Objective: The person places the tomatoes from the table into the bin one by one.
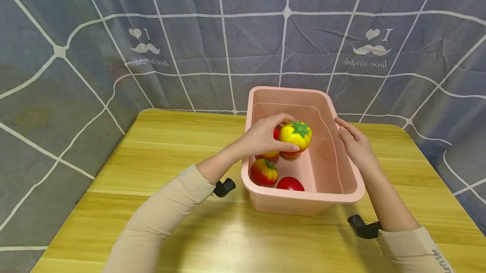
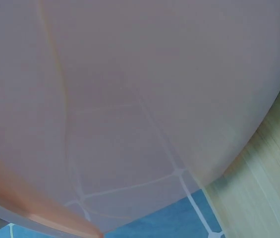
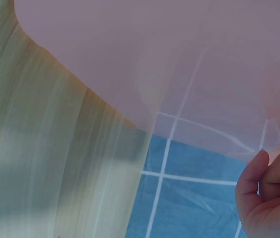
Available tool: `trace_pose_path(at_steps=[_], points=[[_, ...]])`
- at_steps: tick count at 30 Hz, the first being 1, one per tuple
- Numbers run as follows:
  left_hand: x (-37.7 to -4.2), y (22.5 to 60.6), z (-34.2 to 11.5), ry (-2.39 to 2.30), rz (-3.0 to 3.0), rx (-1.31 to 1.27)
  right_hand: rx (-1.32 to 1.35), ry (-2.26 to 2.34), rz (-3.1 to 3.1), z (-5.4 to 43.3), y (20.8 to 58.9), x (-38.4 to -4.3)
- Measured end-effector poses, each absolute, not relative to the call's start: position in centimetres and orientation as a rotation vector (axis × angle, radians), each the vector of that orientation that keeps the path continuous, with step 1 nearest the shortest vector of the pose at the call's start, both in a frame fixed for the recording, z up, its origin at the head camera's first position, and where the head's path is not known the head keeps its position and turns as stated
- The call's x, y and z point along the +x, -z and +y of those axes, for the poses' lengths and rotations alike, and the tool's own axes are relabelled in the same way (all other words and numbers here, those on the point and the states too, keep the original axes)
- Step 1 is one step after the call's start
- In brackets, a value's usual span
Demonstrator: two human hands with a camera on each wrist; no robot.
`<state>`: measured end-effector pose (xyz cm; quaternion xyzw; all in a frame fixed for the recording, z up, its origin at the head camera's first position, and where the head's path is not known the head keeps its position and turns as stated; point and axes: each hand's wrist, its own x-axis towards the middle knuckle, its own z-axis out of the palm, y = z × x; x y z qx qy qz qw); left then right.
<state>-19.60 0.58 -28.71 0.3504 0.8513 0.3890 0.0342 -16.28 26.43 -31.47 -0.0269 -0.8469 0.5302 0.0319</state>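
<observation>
A yellow toy tomato (image 1: 294,137) with a green leafy top is held between the thumb and fingers of my left hand (image 1: 263,137), inside the pink plastic bin (image 1: 303,198). Below it are red-and-yellow toy fruits, partly covered by the hand. A red-and-yellow fruit (image 1: 263,172) with a green top and a smooth red one (image 1: 290,183) lie at the bin's near left. My right hand (image 1: 357,146) grips the bin's right rim; its curled fingers (image 3: 252,181) show in the right wrist view. The bin wall (image 2: 130,74) fills most of the left wrist view, hiding the left hand's grip.
The bin stands on a wooden table (image 1: 182,138). Behind rises a grey curtain (image 1: 254,45) with white lines and printed lettering. Black wrist-worn pieces (image 1: 225,187) show at both wrists, close to the bin's near side.
</observation>
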Motion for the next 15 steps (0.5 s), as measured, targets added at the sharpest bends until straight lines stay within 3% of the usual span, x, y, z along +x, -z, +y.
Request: trace_pose_path(at_steps=[15], points=[[-19.7, 28.1, -1.0, -1.328, 2.582, 1.101, -0.07, -1.672, -2.569, 26.4, 31.5, -16.7]])
